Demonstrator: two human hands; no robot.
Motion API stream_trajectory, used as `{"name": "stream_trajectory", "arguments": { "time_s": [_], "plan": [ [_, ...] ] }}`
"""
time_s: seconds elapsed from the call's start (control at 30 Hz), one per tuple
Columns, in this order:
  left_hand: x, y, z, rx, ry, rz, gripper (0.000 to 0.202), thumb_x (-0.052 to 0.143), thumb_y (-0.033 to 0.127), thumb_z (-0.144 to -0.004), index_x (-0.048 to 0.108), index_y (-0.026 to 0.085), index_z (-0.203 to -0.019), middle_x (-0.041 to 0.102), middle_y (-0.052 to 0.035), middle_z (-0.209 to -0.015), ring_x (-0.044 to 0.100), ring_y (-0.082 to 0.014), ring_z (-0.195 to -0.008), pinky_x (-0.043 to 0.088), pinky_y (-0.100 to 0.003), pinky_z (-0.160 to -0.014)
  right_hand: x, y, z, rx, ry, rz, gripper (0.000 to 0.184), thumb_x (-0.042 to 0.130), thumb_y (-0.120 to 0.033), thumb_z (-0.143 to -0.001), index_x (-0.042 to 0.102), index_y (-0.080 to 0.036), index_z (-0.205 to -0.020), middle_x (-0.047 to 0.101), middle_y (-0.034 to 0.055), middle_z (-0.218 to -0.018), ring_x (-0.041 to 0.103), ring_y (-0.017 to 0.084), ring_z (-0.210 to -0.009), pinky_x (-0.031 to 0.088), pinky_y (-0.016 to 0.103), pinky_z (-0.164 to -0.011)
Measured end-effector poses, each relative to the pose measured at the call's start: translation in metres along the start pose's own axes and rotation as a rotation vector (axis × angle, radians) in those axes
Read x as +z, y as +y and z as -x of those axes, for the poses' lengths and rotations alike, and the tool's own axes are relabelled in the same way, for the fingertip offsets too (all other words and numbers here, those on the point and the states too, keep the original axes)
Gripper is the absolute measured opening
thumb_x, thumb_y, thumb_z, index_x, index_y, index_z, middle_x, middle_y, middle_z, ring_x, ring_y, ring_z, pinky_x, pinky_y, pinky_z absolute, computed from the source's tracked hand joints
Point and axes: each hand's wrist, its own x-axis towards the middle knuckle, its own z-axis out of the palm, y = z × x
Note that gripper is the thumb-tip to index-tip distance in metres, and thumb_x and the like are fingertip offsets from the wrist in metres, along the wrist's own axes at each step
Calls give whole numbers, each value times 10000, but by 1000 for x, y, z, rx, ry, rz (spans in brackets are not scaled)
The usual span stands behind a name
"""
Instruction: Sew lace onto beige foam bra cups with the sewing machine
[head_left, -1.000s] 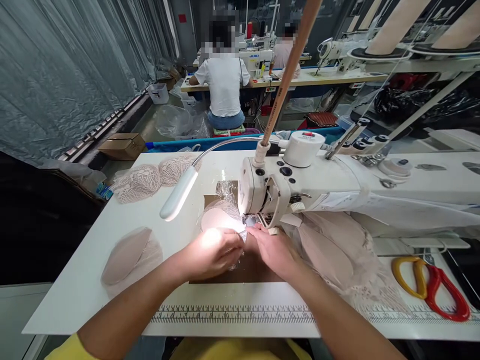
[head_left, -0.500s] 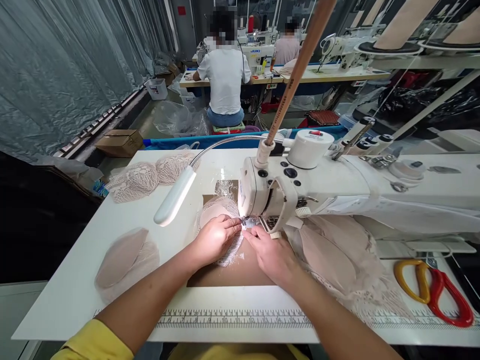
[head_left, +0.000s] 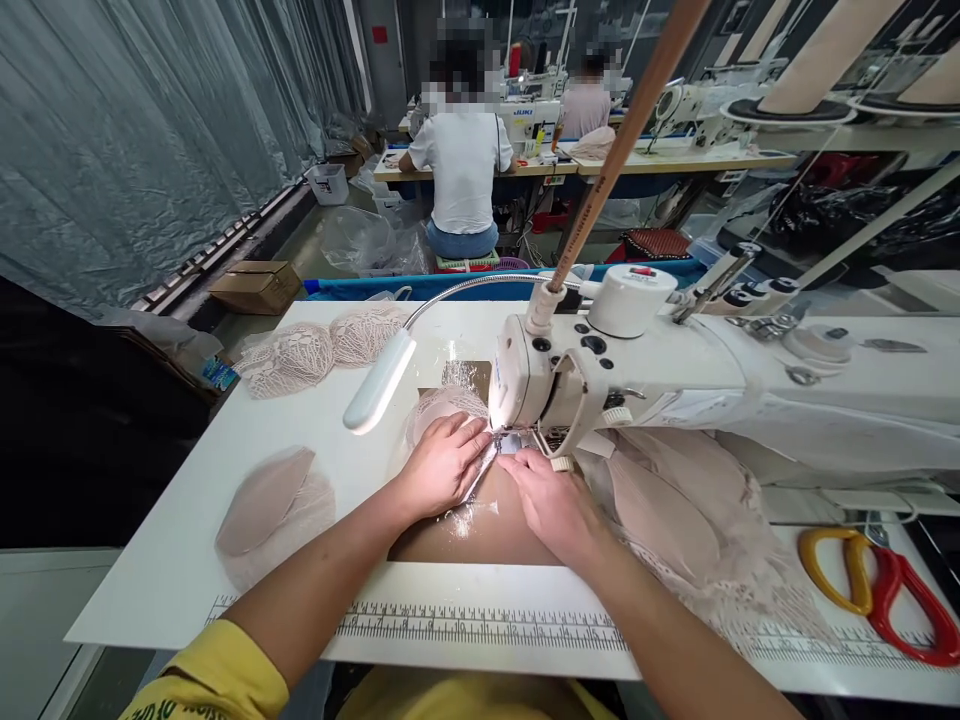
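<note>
Under the lit needle area of a white sewing machine (head_left: 517,380) lies a pale pink lace bra cup (head_left: 442,403). My left hand (head_left: 444,465) is closed over the cup's near side, fingers together and tips close to the presser foot (head_left: 498,440). A folded edge of the cup shows beneath that palm. Just right of the foot, my right hand (head_left: 551,500) rests on the brown plate (head_left: 480,535), thumb and forefinger pressed together. What those fingertips pinch, if anything, is too small to make out.
Another cup piece (head_left: 270,505) lies left, with lace cups (head_left: 300,355) behind it. Sheer lace pieces (head_left: 675,500) spread right, near scissors (head_left: 877,580). A lamp (head_left: 379,385) hangs over the table, and a ruler strip (head_left: 465,625) lines its front. People (head_left: 461,170) sit beyond.
The bra cup has turned and its near edge is now folded up under my left hand, which lies flatter over it. My right hand stays beside the foot. The whole view has shifted slightly.
</note>
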Motion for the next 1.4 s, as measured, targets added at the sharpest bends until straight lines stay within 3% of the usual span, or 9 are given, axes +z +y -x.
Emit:
{"name": "stream_trajectory", "arguments": {
  "time_s": [0.2, 0.37, 0.63, 0.8, 0.93, 1.03, 1.13, 1.3, 1.4],
  "plan": [
    [-9, 6, 6, -125, -73, -141, 393, 426, 275, -925, 518, 187, -1296, 517, -131, -1351, 445, -331, -1219, 375, -518, -953, 6, 3, 1, -35, 82, -36, 416, 370, -117, -888, 655, -216, -1174, 677, 73, -1070, 627, 178, -807, 463, 283, -720],
    [-47, 4, 40, -350, -142, -145, 321, 481, 286, -886, 556, 187, -1183, 554, -110, -1297, 483, -300, -1179, 408, -468, -939, 16, 12, 2, -110, 144, -40, 387, 356, -161, -899, 673, -175, -1122, 676, 101, -1049, 647, 212, -826, 506, 331, -726],
    [-92, -45, 182, -948, 242, -236, 229, 373, 230, -900, 543, 114, -999, 598, -195, -1102, 539, -327, -1089, 414, -514, -938, 18, 15, 1, -129, 160, -168, 377, 351, -245, -902, 679, -210, -1085, 676, 97, -1046, 643, 226, -930, 517, 361, -795],
    [-94, -16, 228, -941, 398, -111, 214, 293, 288, -968, 476, 191, -913, 590, -101, -1074, 576, -213, -981, 484, -338, -826, -9, 2, 14, -66, 131, -463, 313, 471, -391, -888, 674, -260, -1087, 639, 85, -1163, 610, 260, -1023, 523, 385, -819],
    [-96, 37, 215, -702, 600, 220, 160, 343, 265, -979, 477, 196, -924, 541, -96, -1149, 539, -193, -1048, 451, -303, -840, -30, -30, 30, -19, -82, -942, 434, 614, -461, -833, 586, -264, -1219, 618, 107, -1163, 606, 250, -990, 534, 359, -810],
    [-90, 70, 184, -427, 530, 413, 109, 378, 204, -960, 480, 192, -998, 532, -107, -1140, 505, -210, -1119, 433, -331, -911, -32, -69, 36, -100, -175, -1295, 590, 716, -463, -754, 522, -244, -1267, 599, 106, -1175, 581, 247, -1031, 497, 367, -885],
    [-80, 88, 147, -250, 426, 556, 102, 381, 175, -947, 474, 185, -987, 551, -106, -1088, 518, -206, -1094, 445, -338, -920, -24, -101, 40, -83, -120, -1561, 441, 760, -445, -714, 598, -237, -1068, 637, 47, -967, 586, 202, -874, 497, 324, -788],
    [-67, 73, 109, -165, 352, 423, 131, 388, 219, -949, 493, 173, -1012, 578, -116, -1119, 536, -212, -1100, 448, -375, -959, -11, -99, 53, 164, -54, -1623, 276, 763, -415, -719, 628, -187, -796, 600, -13, -705, 518, 125, -646, 425, 238, -616],
    [-59, 39, 111, -332, 257, 107, 277, 428, 300, -934, 515, 143, -1144, 553, -163, -1245, 451, -290, -1245, 370, -493, -1048, -13, -73, 66, 355, -15, -1653, 347, 803, -443, -658, 604, -183, -771, 618, -13, -686, 537, 128, -623, 420, 238, -595]
  ]
}}
